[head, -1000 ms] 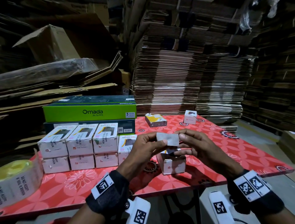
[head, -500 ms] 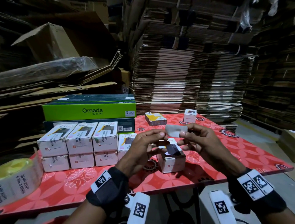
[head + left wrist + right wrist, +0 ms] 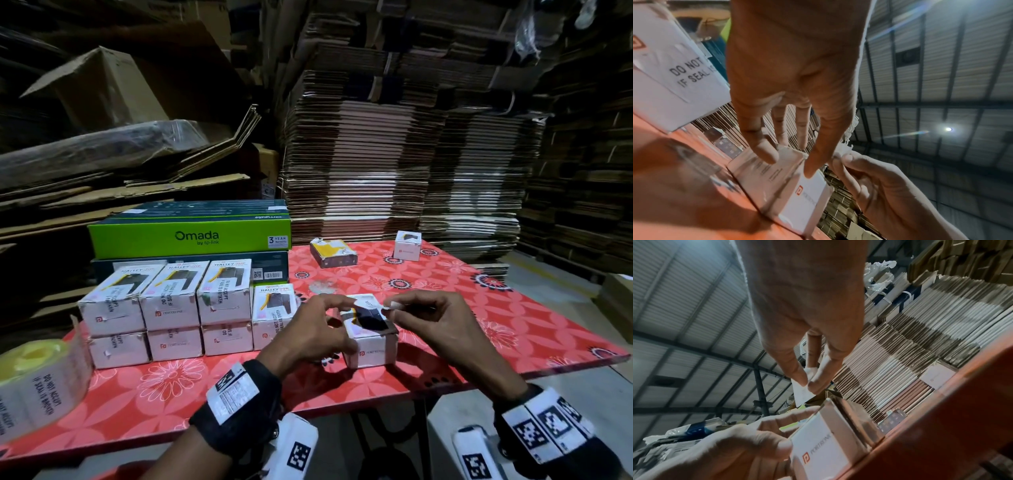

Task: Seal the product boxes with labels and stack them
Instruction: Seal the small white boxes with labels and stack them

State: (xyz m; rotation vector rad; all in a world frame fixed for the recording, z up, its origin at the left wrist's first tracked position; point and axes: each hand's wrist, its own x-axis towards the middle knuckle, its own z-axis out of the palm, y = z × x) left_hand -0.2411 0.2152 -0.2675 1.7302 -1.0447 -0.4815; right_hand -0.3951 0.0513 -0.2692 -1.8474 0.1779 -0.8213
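Observation:
A small white product box point(image 3: 371, 347) stands near the front edge of the red floral table point(image 3: 513, 329). My right hand point(image 3: 390, 306) pinches the right end of a white seal label point(image 3: 371, 303) just above the box top; the right wrist view shows that pinch point(image 3: 807, 384) on the label point(image 3: 801, 394). My left hand point(image 3: 342, 318) holds the box, thumb on its front face and fingers over the top, with the index tip by the label's left end. In the left wrist view those fingers point(image 3: 764, 151) rest on the box point(image 3: 807, 199).
Sealed white boxes point(image 3: 171, 308) stand two high at the left, in front of a green Omada carton point(image 3: 191, 236). A label roll point(image 3: 37, 380) lies at the front left. Two loose boxes point(image 3: 334, 251) point(image 3: 407, 245) sit at the back. Flattened cardboard stacks point(image 3: 394, 171) rise behind.
Both hands have come down with the label from in front of me to just over the box top. My left hand has taken hold of the box.

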